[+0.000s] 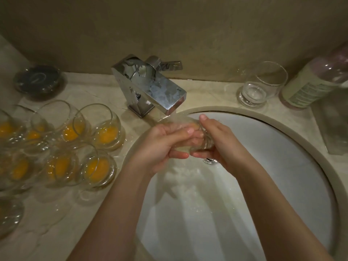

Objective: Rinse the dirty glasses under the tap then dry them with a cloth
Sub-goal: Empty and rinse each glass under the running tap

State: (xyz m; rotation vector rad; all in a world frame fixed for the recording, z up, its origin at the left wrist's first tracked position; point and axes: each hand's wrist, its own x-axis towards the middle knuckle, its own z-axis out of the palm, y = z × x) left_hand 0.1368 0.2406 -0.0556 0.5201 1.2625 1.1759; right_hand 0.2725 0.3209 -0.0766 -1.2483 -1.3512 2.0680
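Both hands, left (165, 142) and right (216, 140), grip one glass (197, 142) under the tap (150, 87); one clean glass (261, 85) stands aside, many dirty glasses (62, 146) wait.

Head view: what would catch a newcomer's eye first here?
Both hands, left hand and right hand, grip a clear glass under the chrome tap above the white sink. On the counter to the left stands a cluster of glasses with orange residue.

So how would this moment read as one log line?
step: rinsing | both hands hold clear drinking glass under chrome tap | orange-stained glasses wait left
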